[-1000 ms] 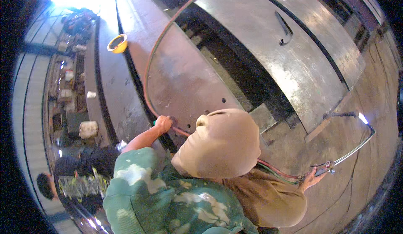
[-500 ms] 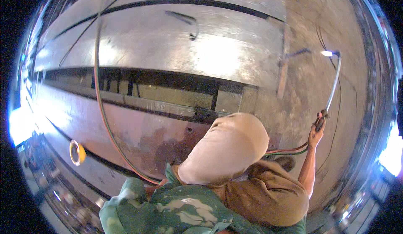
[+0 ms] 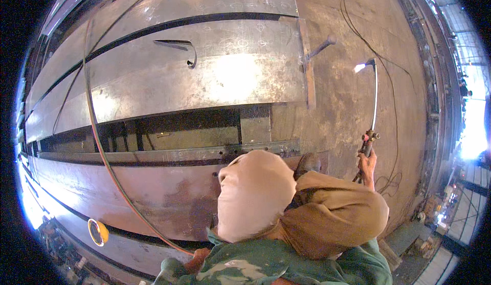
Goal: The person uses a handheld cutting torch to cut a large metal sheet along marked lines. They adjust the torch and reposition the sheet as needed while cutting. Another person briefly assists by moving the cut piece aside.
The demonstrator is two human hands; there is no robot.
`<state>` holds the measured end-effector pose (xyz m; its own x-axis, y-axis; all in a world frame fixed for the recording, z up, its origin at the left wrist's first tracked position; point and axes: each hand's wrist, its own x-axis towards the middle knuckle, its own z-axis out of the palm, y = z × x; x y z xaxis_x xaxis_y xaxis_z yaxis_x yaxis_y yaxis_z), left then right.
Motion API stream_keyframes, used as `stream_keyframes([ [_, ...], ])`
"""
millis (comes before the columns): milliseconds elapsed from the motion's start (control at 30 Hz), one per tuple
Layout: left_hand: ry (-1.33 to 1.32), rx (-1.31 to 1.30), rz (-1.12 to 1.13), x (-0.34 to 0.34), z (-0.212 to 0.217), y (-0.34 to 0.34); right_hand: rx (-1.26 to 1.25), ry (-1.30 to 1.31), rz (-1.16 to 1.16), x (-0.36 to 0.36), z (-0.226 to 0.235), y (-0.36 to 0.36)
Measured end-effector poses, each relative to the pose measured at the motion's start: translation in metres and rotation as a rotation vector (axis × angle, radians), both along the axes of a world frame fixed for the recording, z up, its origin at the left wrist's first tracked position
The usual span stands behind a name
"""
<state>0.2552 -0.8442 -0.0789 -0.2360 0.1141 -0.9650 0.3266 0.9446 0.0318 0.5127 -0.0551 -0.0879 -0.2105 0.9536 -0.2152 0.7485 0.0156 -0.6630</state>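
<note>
Cutting torch (image 3: 374, 101) in right hand (image 3: 366, 161) (lit)

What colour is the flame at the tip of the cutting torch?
Bluish white, bright at the tip of the cutting torch held in the right hand; head view.

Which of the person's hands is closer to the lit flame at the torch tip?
The right hand grips the cutting torch, whose flame burns at its far end. The left hand is hidden, low by the hose.

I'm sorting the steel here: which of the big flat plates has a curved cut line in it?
The wide bright steel plate in the upper middle: a dark hooked cut curls near its top. The rusty plate shows none.
</note>
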Motion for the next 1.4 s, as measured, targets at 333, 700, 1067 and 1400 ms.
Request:
stream_keyframes([
  [333, 0.196, -0.054, 0.044, -0.006, 0.001, 0.075, -0.021, 0.026, 0.215, -0.076, -0.023, 0.006],
  [700, 0.397, -0.085, -0.058, -0.130, 0.042, 0.184, -0.150, 0.173, 0.313, -0.084, 0.007, 0.009],
  [1067, 0.737, 0.530, -0.234, -0.285, 0.034, 0.451, -0.164, 0.374, 0.401, -0.162, -0.024, 0.050],
  [1400, 0.114, 0.844, -0.478, -0.242, 0.073, 0.761, -0.220, 0.030, 0.434, -0.115, 0.065, 0.034],
])
